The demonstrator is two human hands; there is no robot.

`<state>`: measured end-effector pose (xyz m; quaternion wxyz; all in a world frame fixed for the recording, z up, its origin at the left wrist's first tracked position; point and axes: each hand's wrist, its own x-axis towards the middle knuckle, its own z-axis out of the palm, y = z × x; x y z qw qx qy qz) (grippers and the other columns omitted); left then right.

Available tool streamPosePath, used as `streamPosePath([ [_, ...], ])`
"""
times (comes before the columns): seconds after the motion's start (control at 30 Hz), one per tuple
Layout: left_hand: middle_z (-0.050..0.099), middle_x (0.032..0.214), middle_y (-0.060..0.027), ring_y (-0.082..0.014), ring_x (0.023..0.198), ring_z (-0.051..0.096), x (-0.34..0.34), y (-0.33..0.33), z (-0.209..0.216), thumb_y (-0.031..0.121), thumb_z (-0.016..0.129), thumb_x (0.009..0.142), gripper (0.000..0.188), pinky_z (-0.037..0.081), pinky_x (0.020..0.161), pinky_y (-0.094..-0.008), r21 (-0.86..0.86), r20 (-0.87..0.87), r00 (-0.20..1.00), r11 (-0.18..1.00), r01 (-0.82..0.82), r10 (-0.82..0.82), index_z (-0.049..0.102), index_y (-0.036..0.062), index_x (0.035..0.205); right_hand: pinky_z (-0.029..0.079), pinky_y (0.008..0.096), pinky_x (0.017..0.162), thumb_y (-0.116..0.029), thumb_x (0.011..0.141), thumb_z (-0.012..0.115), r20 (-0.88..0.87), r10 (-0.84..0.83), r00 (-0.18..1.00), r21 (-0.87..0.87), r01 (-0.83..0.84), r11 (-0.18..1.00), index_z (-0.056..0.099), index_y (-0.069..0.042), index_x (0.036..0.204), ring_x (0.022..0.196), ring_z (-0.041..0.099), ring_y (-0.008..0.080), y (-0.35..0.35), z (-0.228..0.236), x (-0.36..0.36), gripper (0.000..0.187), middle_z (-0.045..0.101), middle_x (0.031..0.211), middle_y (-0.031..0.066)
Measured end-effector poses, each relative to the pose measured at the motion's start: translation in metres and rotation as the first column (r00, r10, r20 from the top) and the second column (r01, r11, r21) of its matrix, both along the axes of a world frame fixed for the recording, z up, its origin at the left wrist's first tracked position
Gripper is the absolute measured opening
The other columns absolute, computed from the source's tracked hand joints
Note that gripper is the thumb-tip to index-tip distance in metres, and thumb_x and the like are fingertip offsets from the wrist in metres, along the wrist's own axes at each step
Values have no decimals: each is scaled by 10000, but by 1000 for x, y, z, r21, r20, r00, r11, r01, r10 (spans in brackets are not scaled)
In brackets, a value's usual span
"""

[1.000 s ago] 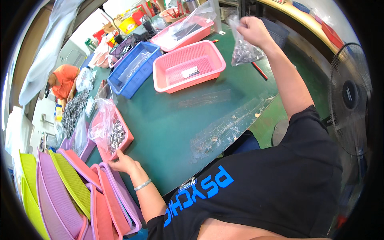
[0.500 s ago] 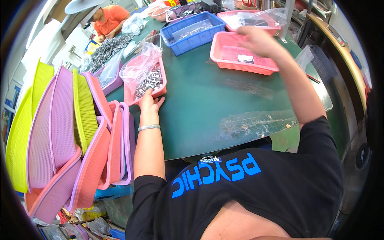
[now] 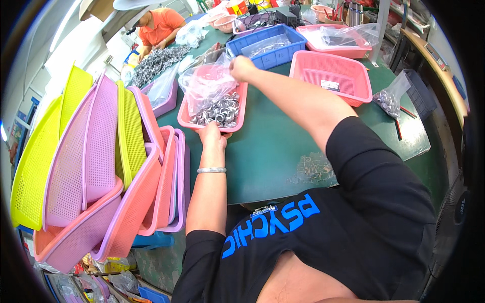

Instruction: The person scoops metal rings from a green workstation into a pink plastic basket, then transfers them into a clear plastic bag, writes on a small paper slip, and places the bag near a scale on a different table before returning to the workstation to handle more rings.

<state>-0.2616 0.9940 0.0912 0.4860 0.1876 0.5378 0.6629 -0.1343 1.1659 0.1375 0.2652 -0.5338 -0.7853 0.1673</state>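
Observation:
A pink plastic basket (image 3: 244, 103) stands on the table in front of me, with many small silver metal rings (image 3: 221, 111) in its near half. A crumpled clear plastic bag (image 3: 207, 87) covers its far half. My left hand (image 3: 214, 134), a bracelet on its wrist, grips the near rim with the thumb on top. Across the far right corner reaches my right hand (image 3: 242, 69), fingers curled closed at the bag's edge; its fingertips are partly hidden. Right of it stands a second pink basket (image 3: 308, 73) with a white label inside.
Stacked green, purple and pink baskets (image 3: 101, 151) crowd the left side. Behind are a blue crate (image 3: 268, 60) and another pink basket (image 3: 348, 51) with plastic film. A bag of metal parts (image 3: 388, 102) lies at right. A person in orange (image 3: 160, 28) sits beyond a metal heap (image 3: 159, 64).
My right hand has swung left from above the second pink basket to the plastic bag, its fingers now curled. My left hand stays on the rim. The whole view has shifted.

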Motion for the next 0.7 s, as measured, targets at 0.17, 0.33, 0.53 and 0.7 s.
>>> streamPosePath([
  [0.17,298,1289,-104,-247,1162,359,14,-36,6,-199,319,601,791,316,963,-341,319,-116,989,947,-49,90,148,118,1304,483,310,645,-129,674,591,-606,-16,795,194,167,967,653,-28,776,671,617,226,-37,16,66,156,627,730,143],
  [0.33,248,1315,-117,-249,1190,314,39,-45,-8,-175,347,593,846,245,997,-345,539,-201,962,841,-49,185,67,101,1342,466,250,573,-83,712,581,-754,23,657,123,106,987,610,42,818,610,577,120,-124,19,160,167,620,692,84],
  [0.53,195,1275,-169,-280,1188,289,72,-35,-26,-106,400,592,867,229,999,-349,578,-322,895,812,-74,310,46,98,1356,439,216,540,-30,755,549,-776,-81,626,-109,-6,994,567,51,839,590,532,81,-211,-32,207,118,583,692,44],
  [0.7,234,1179,-200,-314,1125,291,74,-30,-34,-36,448,584,827,203,994,-379,525,-564,729,850,-44,386,96,8,1331,454,251,607,-55,703,616,-666,-181,724,-229,33,973,551,36,948,639,536,127,-241,-67,205,269,542,799,84],
])
